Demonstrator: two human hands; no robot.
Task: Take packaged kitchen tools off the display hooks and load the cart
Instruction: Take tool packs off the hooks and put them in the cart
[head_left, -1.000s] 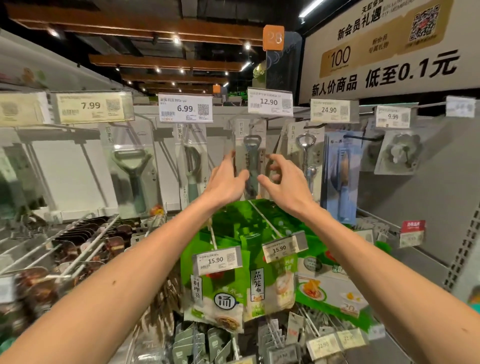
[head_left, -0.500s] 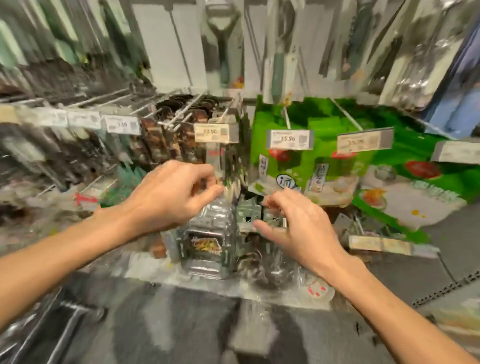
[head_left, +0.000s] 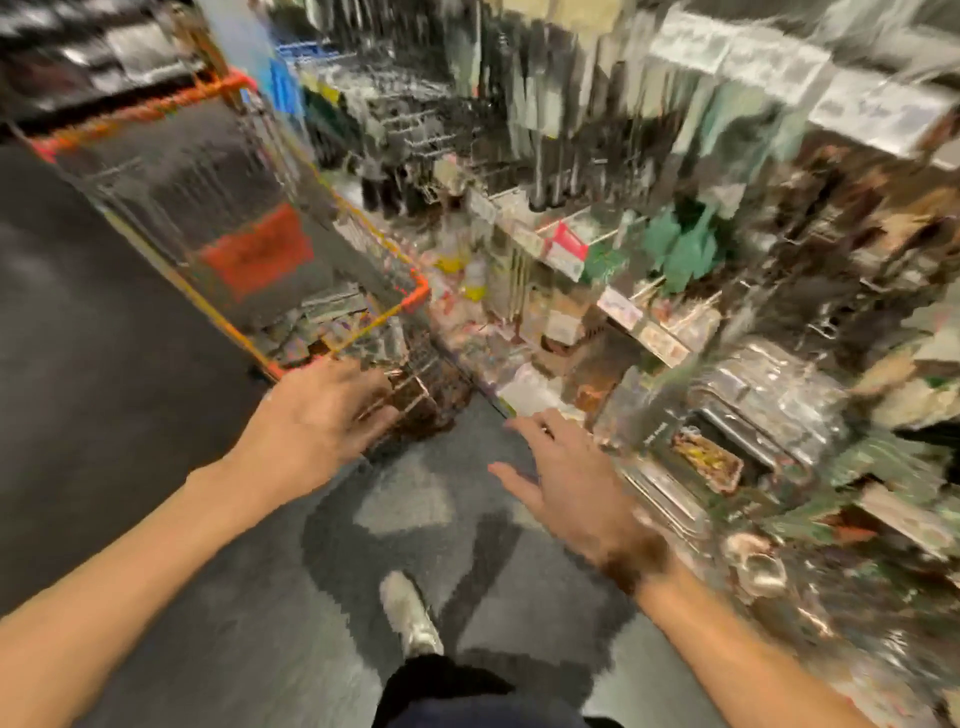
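Head view, smeared throughout by motion and readable only in coarse outline.

Grips a packaged tool (head_left: 415, 397) with the left hand (head_left: 317, 415), thumb beneath and fingers curled over its near edge. Cannot tell the kind of tool under the clear wrap. Holds it low, just beside the near corner of the cart (head_left: 418, 291), either touching the wire wall or just short of it; too blurred to say which.

Keeps the right hand (head_left: 566, 483) empty, fingers straight and fanned apart, palm down over the floor (head_left: 130, 415). Places it near the lower front edge of the display rack (head_left: 675, 260), apart from the goods there and well apart from the left hand.

Shows a heap of packages (head_left: 322, 322) in the near end of the cart, below the orange rim. Sets the cart at a slant, its right side close along the rack, with only a narrow strip between the two.

Opens wide on dark floor left of the cart, and again between the two forearms. Catches one pale shoe (head_left: 410, 613) planted in that gap, above a dark trouser leg (head_left: 467, 691) at the bottom edge.
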